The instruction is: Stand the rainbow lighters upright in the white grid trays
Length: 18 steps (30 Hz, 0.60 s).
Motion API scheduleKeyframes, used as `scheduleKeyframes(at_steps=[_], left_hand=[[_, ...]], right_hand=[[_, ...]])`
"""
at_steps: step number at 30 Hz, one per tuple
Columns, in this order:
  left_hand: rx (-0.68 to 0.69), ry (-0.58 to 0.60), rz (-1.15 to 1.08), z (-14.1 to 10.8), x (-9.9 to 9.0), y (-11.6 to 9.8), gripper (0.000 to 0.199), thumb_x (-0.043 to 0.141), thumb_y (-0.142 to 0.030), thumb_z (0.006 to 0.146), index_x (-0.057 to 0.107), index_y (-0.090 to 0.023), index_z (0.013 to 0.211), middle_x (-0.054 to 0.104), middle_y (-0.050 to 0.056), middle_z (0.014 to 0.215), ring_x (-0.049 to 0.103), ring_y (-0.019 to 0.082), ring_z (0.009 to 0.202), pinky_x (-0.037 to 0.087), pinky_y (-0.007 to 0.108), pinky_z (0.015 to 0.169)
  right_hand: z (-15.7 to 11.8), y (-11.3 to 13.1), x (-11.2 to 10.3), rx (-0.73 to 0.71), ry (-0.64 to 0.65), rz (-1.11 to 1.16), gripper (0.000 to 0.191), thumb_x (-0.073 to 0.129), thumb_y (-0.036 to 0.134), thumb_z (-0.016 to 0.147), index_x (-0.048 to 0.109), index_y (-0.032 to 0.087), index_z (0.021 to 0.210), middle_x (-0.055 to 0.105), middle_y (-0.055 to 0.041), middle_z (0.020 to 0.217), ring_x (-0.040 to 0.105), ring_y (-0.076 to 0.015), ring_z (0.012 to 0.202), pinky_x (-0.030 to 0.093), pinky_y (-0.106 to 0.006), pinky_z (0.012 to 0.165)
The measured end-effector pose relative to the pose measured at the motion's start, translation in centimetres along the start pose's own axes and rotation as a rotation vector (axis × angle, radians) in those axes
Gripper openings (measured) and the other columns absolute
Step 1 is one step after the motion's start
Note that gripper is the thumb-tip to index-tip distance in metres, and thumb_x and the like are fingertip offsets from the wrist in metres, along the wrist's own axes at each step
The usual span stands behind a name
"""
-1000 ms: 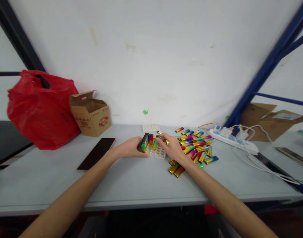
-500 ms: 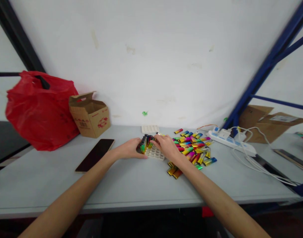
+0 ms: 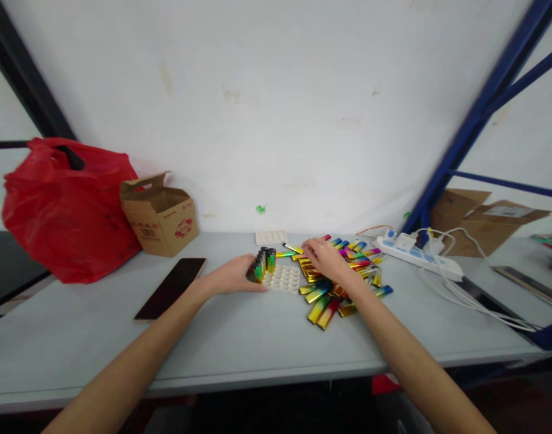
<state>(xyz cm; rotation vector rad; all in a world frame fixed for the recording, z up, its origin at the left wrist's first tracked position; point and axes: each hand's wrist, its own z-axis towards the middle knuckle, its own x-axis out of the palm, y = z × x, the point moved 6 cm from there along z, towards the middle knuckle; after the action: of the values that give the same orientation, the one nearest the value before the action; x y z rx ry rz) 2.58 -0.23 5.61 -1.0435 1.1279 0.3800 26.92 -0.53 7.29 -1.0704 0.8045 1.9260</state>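
My left hand (image 3: 236, 274) is curled round the left end of a white tray (image 3: 285, 280) with rows of round hollows, thumb along the front. Several shiny rainbow-coloured lighters (image 3: 270, 260) with dark tops stand upright in the tray's left part, close to these fingers. To the right lies a loose heap of similar lighters (image 3: 319, 307) in gold, red, green, blue and purple. My right hand (image 3: 320, 256) is over the heap's left back part, its fingers bent down and drawn together. What sits between those fingertips is hidden. One lighter (image 3: 294, 248) lies just left of them.
A second white tray (image 3: 270, 238) lies by the wall. On the left are a dark phone-like slab (image 3: 171, 289), an open carton (image 3: 161, 220) and a red plastic bag (image 3: 70, 211). On the right are a power strip (image 3: 418, 258) with cables and another carton (image 3: 488, 220).
My right hand has moved from above the tray rightward to the heap. Lighters it covered now show standing in the tray. My left hand stays at the tray's left end.
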Motion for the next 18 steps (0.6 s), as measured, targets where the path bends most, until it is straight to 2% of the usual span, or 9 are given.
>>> scheduleKeyframes(at_steps=[3,6,8,13,16,18], left_hand=[[-0.009,0.018,0.063,-0.1,0.0,-0.2,0.076,0.076,-0.07,0.064,0.064,-0.016,0.116,0.07,0.012,0.119,0.065,0.033,0.106,0.051,0.04,0.096],[-0.005,0.025,0.081,-0.2,0.0,-0.3,0.074,0.075,-0.069,0.065,0.064,-0.016,0.116,0.07,0.012,0.12,0.065,0.033,0.108,0.051,0.04,0.096],[-0.002,0.023,0.083,-0.1,0.0,-0.3,0.074,0.075,-0.068,0.065,0.064,-0.016,0.115,0.07,0.013,0.119,0.065,0.034,0.108,0.051,0.04,0.096],[-0.011,0.03,0.076,0.0,0.1,0.1,0.076,0.076,-0.069,0.065,0.063,-0.015,0.118,0.069,0.015,0.121,0.065,0.035,0.108,0.05,0.043,0.097],[-0.001,0.031,0.073,0.0,0.1,0.0,0.078,0.076,-0.068,0.066,0.061,-0.015,0.12,0.068,0.016,0.124,0.063,0.035,0.11,0.049,0.043,0.099],[-0.011,0.029,0.068,-0.1,0.1,-0.1,0.076,0.077,-0.068,0.065,0.062,-0.015,0.119,0.068,0.015,0.122,0.064,0.034,0.11,0.05,0.042,0.098]], right_hand=[[-1.0,-3.2,0.1,0.007,0.118,-0.019,0.021,0.056,0.018,0.098,0.071,0.015,0.113,0.07,-0.0139,0.118,0.066,-0.0241,0.111,0.046,-0.034,0.1],[-1.7,-4.5,0.1,0.01,0.194,-0.001,0.022,0.06,0.021,0.097,0.072,0.016,0.114,0.07,-0.0135,0.122,0.066,-0.0259,0.114,0.048,-0.038,0.102],[-1.8,-4.5,0.2,0.008,0.189,0.013,0.023,0.061,0.022,0.096,0.072,0.017,0.116,0.07,-0.0137,0.123,0.065,-0.0269,0.115,0.048,-0.04,0.103],[-1.0,-3.6,1.1,-0.051,0.085,0.023,0.03,0.055,0.026,0.101,0.069,0.015,0.125,0.067,-0.0163,0.125,0.061,-0.0262,0.12,0.045,-0.041,0.107],[-0.2,-3.1,2.4,-0.089,0.138,0.03,0.031,0.047,0.028,0.105,0.072,0.015,0.118,0.07,-0.0146,0.119,0.063,-0.0234,0.112,0.047,-0.038,0.102],[0.2,-3.4,2.9,-0.056,0.178,0.024,0.03,0.049,0.029,0.104,0.073,0.014,0.111,0.072,-0.014,0.11,0.066,-0.0231,0.103,0.049,-0.036,0.096]])
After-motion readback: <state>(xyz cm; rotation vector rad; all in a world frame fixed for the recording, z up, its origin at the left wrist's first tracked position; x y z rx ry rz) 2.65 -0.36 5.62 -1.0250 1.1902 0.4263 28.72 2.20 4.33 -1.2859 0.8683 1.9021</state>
